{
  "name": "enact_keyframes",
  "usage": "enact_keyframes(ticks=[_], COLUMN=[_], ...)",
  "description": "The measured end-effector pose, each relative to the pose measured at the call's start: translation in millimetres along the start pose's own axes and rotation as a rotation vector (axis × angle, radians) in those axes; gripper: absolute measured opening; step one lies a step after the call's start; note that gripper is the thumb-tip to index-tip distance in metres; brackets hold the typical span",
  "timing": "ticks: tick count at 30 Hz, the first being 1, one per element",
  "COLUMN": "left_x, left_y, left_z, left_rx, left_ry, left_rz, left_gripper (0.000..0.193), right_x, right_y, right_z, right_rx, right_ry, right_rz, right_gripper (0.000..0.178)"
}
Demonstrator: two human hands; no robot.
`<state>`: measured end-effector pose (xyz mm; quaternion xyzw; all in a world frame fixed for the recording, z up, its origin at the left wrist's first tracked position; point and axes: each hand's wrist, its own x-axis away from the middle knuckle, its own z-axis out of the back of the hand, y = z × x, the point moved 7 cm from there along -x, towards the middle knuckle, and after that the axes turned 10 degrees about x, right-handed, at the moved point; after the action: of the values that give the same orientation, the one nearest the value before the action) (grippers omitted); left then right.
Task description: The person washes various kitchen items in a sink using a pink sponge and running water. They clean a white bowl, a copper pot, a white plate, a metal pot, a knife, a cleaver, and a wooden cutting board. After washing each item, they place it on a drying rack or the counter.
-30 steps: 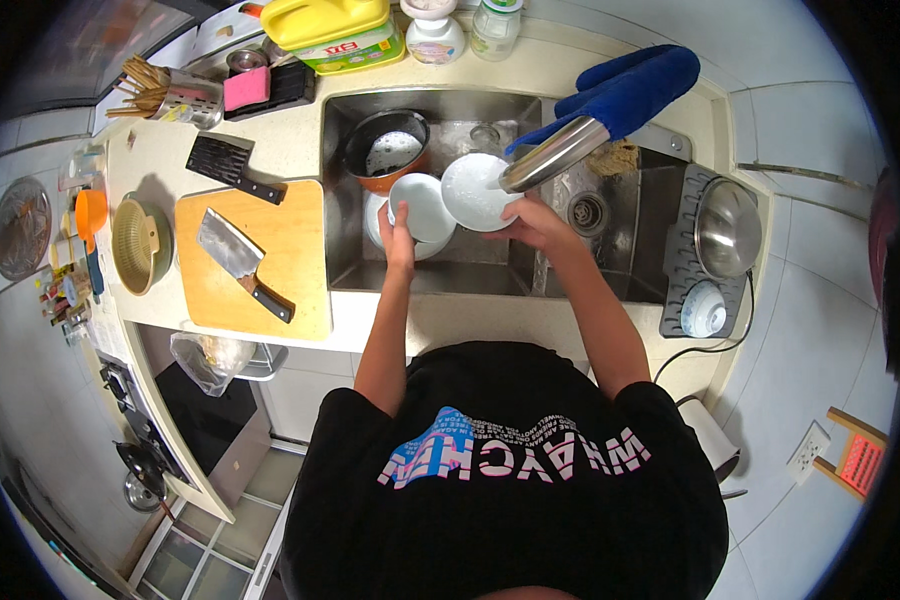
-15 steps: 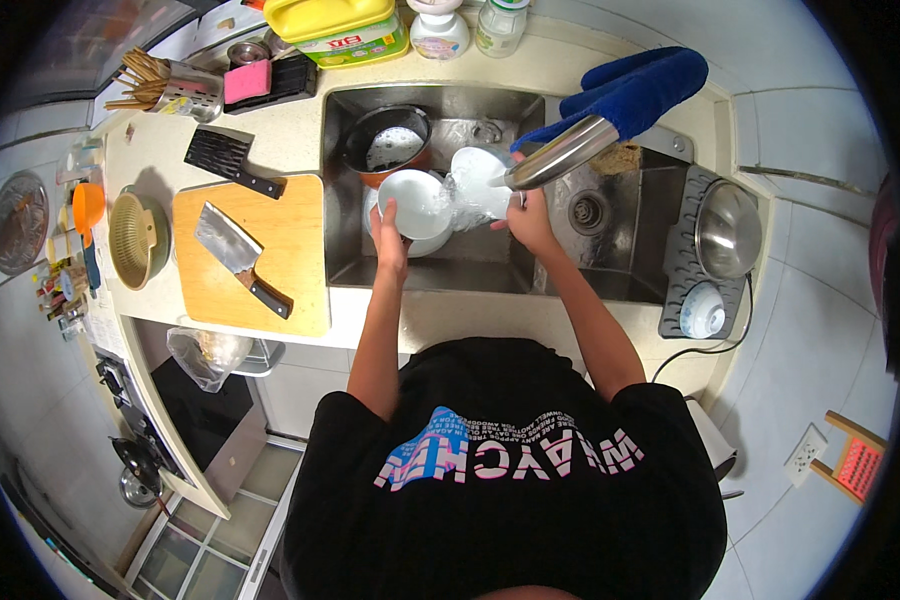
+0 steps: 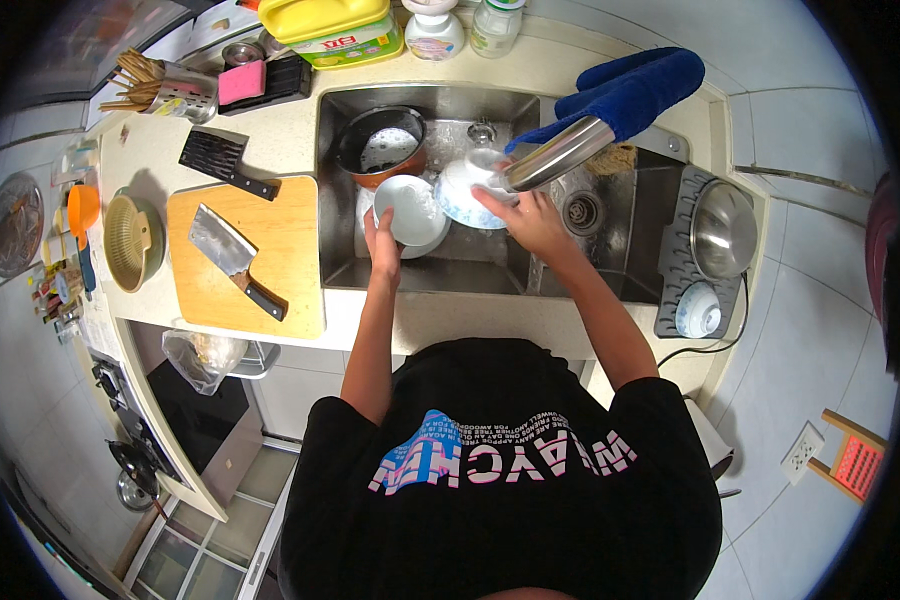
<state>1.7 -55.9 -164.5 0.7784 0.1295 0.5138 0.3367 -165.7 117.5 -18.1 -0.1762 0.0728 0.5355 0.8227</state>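
Note:
Over the left sink basin, my left hand (image 3: 383,248) grips a white bowl (image 3: 410,208) by its rim, thumb on the near side. My right hand (image 3: 538,228) holds a white bowl with a bluish pattern (image 3: 460,198), its outer side and foot turned up. That patterned bowl is beside the white one and just left of the steel faucet's end (image 3: 558,155). Another pale bowl (image 3: 432,243) lies partly hidden beneath the white bowl. Behind them sits a brown-orange pot with a dark inside (image 3: 362,170), with foamy water in it.
A blue cloth (image 3: 640,90) drapes over the faucet. On the left, a cleaver (image 3: 220,240) lies on a wooden cutting board (image 3: 295,225), with a black slotted blade (image 3: 213,152) behind. At right, a steel bowl (image 3: 725,230) and a small bowl (image 3: 698,310) rest on a grey mat (image 3: 673,255).
My right hand has turned the patterned bowl over, so its outside now faces up. The water splashing inside it no longer shows. My left hand keeps the white bowl nearly in place.

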Motion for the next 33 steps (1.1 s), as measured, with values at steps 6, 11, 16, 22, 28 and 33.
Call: enact_keyframes(ticks=[6, 11, 16, 22, 28, 33], left_x=[4.1, 1.8, 1.7, 3.2, 9.1, 11.9], left_y=[1.9, -2.7, -2.9, -1.9, 3.9, 7.3], left_z=[-5.9, 2.0, 5.7, 6.6, 5.2, 12.3], left_rx=[0.028, 0.043, 0.025, 0.029, -0.008, 0.028], left_ry=[-0.018, -0.021, 0.005, -0.013, 0.011, 0.031], left_rz=[-0.012, -0.002, 0.006, -0.008, -0.018, 0.011], left_gripper=[0.052, 0.052, 0.052, 0.053, 0.053, 0.050], right_x=[8.0, 18.0, 55.7, 74.0, 65.8, 78.7], right_y=[-17.1, -6.2, 29.6, 25.5, -24.3, -57.9], right_z=[-6.0, -16.9, -71.0, -96.4, -128.7, -160.0], right_rx=[0.066, -0.223, -1.248, -1.449, -2.123, -2.648], right_ry=[-0.061, -0.214, -0.099, -0.183, -0.492, -0.565], right_rz=[0.198, 0.055, -1.044, -1.447, -1.391, -1.457], right_gripper=[0.060, 0.069, 0.061, 0.048, 0.044, 0.036])
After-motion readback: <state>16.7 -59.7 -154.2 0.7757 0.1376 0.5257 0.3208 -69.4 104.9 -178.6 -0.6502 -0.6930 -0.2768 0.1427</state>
